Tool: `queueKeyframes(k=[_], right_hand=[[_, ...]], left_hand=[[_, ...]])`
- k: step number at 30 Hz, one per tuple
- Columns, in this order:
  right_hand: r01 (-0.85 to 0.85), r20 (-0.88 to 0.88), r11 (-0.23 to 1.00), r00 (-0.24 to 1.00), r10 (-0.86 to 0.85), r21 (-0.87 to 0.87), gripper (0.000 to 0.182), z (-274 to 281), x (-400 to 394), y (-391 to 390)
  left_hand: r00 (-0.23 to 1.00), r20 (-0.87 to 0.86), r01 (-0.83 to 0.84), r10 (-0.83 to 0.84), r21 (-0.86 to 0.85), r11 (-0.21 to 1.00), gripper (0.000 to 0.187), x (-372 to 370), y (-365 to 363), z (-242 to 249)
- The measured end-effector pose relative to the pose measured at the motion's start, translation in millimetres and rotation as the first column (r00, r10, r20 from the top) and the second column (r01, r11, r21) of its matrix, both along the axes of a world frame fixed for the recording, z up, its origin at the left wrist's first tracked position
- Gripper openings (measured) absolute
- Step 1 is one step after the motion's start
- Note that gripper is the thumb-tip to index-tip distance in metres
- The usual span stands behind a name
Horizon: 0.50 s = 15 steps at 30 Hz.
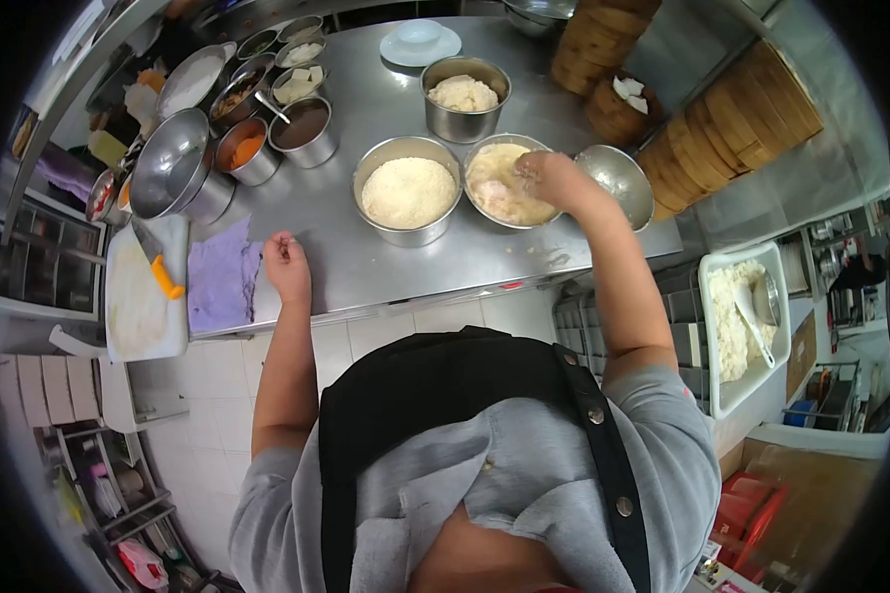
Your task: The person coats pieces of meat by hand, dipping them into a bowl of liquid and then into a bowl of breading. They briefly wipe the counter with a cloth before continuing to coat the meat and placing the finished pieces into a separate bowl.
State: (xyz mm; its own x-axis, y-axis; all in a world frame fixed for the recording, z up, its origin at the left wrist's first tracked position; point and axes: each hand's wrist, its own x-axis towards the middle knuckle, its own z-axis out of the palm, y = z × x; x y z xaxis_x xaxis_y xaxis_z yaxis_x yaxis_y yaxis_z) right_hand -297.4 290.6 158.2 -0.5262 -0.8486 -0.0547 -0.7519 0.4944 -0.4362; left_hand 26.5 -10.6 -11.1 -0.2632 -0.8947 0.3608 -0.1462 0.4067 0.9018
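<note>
My right hand (552, 180) reaches over the rim of a metal bowl (473, 203) holding pale, wet batter. Its fingers are bunched together and coated; what they hold, if anything, is hidden. A pinkish-white lump (497, 199) sits in the batter to the left of the fingers. Beside this bowl, to the left, stands a metal pot (363, 206) of pale yellow crumbs (408, 193). My left hand (285, 261) rests at the table's front edge, fingers curled into a loose fist with nothing visible in them. A purple cloth (220, 275) lies just left of it.
A knife with an orange handle (166, 277) lies on a white cutting board (146, 316). A pot of pale dough-like mix (465, 94) stands behind the bowls. A metal bowl (618, 183) and bamboo steamers (732, 119) are at right. Several ingredient pots crowd the left.
</note>
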Motion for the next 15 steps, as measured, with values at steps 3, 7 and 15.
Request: queueKeyframes(k=[3, 7, 15], right_hand=[[-0.024, -0.105, 0.997, 0.994, 0.032, 0.075, 0.04, -17.2, 9.7, -12.3], [-0.059, -0.19, 0.994, 0.979, 0.077, 0.097, 0.039, -32.2, 24.9, -28.5], [-0.053, -0.169, 0.997, 0.984, 0.061, 0.053, 0.038, -26.8, 23.1, -37.0]], left_hand=[[0.986, 0.142, -0.062, 0.088, -0.173, 0.983, 0.021, -7.2, 4.4, 8.5], [0.968, 0.166, -0.13, 0.188, -0.313, 0.941, 0.03, -6.9, 9.4, 6.3], [0.962, 0.065, -0.248, 0.265, -0.198, 0.948, 0.032, -18.7, 47.8, 27.1]])
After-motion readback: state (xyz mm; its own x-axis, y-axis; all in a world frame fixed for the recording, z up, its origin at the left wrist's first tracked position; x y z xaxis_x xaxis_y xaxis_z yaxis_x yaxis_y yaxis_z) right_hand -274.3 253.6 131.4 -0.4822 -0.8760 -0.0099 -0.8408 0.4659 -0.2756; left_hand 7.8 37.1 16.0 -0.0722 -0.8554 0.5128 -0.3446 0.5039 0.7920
